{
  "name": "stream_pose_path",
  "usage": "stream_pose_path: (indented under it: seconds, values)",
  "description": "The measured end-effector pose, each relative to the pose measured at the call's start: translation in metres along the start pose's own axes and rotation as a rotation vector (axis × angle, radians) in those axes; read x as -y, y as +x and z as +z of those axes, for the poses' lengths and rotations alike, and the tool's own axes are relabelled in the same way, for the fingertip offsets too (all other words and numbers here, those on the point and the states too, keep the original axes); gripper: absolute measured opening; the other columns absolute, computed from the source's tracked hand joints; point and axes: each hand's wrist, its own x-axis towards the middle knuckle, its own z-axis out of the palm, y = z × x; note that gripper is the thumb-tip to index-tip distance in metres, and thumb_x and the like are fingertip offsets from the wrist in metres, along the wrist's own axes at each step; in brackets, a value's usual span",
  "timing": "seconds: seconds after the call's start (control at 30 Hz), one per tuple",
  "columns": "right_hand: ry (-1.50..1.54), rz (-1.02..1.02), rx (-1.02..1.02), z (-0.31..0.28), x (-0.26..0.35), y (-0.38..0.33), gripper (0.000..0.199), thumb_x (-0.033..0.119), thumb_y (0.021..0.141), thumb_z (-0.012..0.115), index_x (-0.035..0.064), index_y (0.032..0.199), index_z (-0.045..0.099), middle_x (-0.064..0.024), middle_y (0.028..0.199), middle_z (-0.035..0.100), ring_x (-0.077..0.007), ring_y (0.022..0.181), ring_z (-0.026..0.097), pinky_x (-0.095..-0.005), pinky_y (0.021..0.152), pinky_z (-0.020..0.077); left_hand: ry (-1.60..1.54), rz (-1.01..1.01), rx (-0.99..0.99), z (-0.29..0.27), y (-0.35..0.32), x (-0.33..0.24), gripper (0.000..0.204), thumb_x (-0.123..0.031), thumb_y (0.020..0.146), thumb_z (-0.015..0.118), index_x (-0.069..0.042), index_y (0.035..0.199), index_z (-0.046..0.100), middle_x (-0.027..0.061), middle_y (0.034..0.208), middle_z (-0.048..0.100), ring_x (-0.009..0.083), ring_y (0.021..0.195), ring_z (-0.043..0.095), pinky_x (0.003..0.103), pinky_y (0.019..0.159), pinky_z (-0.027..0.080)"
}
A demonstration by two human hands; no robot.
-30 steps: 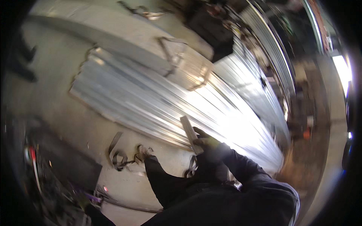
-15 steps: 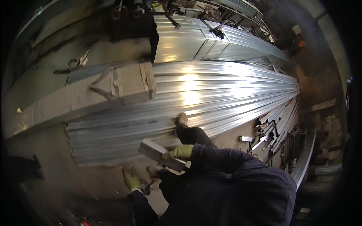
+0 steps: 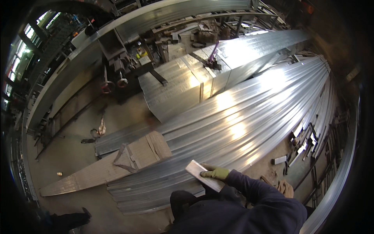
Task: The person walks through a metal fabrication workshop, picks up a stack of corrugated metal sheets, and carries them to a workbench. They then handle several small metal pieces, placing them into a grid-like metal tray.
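My right hand [image 3: 215, 172], in a yellow-green work glove, is closed around a short, flat-sided piece of silvery metal profile [image 3: 204, 176]. The thumb lies over its upper face. The piece is held tilted, just over the near side of a wide stack of long ribbed metal sheets [image 3: 230, 128]. My left hand is out of sight. A dark sleeve [image 3: 265, 201] leads to the right hand, and my dark clothing covers the lower middle of the view.
A long cardboard-wrapped bundle [image 3: 89, 175] lies across the sheets' left end. Behind stands a strapped stack of metal profiles [image 3: 171, 93]. Metal offcuts [image 3: 306, 136] litter the floor at right. At lower left, a person's dark leg and shoe [image 3: 72, 220] show.
The view has swung up and leftward, showing more of the workshop behind. The metal piece stays in my right hand, now seen at another angle. My left hand, open before, has left the view.
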Motion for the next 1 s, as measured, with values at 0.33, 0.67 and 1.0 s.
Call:
stream_pose_path:
  seconds: [0.33,0.67,1.0]
  values:
    - [-0.231,0.075,-0.722,-0.160,0.046,-0.052,0.077,0.059,0.099,0.070,-0.0017,0.146,0.059,-0.0277,0.138,0.067,-0.0370,0.126,0.066,-0.0412,0.103,0.0537,-0.229,0.169,0.007,-0.086,0.112,-0.253,0.056,-0.047,0.101,0.069,-0.003,0.136,0.069,0.0081,0.109,0.072,0.0189,0.093,0.065,0.033,0.084,0.052]
    - [0.406,0.482,-1.236,-0.165,-0.072,-0.173,0.075,0.058,0.102,0.062,-0.0067,0.140,0.063,-0.0199,0.120,0.074,-0.0287,0.106,0.070,-0.0433,0.095,0.0529,-0.060,0.064,0.317,-0.107,0.229,-0.455,0.040,-0.033,0.101,0.061,-0.001,0.124,0.068,0.0088,0.107,0.069,0.0194,0.089,0.062,0.034,0.075,0.049]
    - [0.666,0.806,-1.062,-0.119,-0.189,-0.141,0.083,0.059,0.097,0.064,-0.0091,0.144,0.059,-0.0291,0.138,0.068,-0.0396,0.123,0.068,-0.0443,0.105,0.0522,0.256,0.333,0.295,-0.060,0.279,-0.639,0.044,-0.033,0.102,0.065,-0.001,0.131,0.070,0.0021,0.093,0.068,0.0123,0.075,0.057,0.032,0.070,0.048]
